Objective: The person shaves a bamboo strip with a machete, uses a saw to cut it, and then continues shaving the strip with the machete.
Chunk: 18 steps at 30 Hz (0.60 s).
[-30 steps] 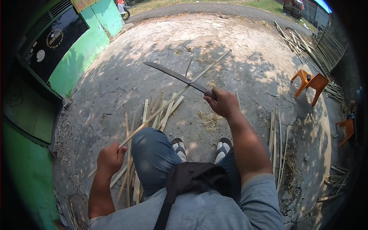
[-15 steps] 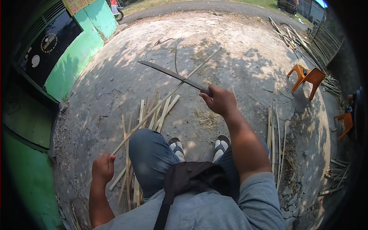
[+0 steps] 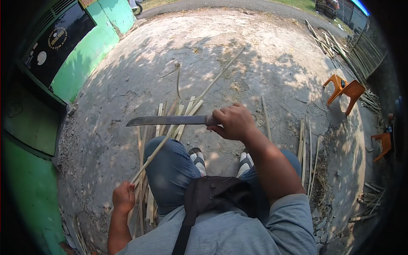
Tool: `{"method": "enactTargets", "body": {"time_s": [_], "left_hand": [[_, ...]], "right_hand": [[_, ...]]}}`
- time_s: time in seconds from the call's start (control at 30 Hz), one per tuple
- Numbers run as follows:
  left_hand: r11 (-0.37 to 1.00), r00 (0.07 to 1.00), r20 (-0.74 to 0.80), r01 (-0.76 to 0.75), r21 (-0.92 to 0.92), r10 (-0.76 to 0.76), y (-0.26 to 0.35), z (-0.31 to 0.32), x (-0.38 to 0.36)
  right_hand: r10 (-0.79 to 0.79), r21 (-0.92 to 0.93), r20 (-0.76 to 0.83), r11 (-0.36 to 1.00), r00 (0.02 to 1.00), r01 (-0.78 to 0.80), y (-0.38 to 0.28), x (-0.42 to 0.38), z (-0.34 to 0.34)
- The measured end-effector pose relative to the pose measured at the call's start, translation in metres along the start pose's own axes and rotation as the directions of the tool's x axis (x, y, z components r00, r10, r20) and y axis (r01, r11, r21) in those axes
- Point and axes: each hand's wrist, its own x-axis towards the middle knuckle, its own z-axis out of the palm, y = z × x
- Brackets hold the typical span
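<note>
My right hand (image 3: 233, 122) is wrapped round the handle of a machete (image 3: 165, 120). Its long dark blade points left and lies across a bamboo strip (image 3: 154, 153) in this view. The lower end of that strip is in my closed left hand (image 3: 124, 196), beside my left knee. From there the strip slants up over the knee and away to the far right. A thin curled sliver (image 3: 177, 83) rises from the strip beyond the blade.
Split bamboo pieces (image 3: 196, 107) lie on the ground by my left leg, and more strips (image 3: 302, 142) lie right of my right leg. An orange plastic chair (image 3: 352, 94) stands at the right. Bamboo poles (image 3: 335, 46) lie behind it. A green wall (image 3: 80, 63) borders the left.
My right hand has drawn the machete down and towards me along the strip, and the blade has turned nearly level. The curled sliver has shifted nearer. My left hand still grips the strip.
</note>
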Motion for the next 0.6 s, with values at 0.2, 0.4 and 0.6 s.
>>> {"method": "enactTargets", "body": {"time_s": [0.2, 0.4, 0.6], "left_hand": [[1.000, 0.999, 0.045, -0.015, 0.025, 0.014, -0.012, -0.004, -0.009], [0.998, 1.000, 0.023, -0.007, -0.064, 0.009, -0.015, -0.010, -0.007], [0.999, 0.997, 0.054, -0.051, -0.012, 0.052, 0.022, -0.013, 0.011]], "right_hand": [[0.294, -0.105, 0.066, 0.952, 0.954, -0.286, 0.047, -0.012, -0.002], [0.225, -0.028, 0.020, 0.974, 0.974, -0.225, 0.014, -0.002, -0.015], [-0.010, 0.019, 0.147, 1.000, 0.989, 0.007, -0.022, 0.001, -0.004]]}}
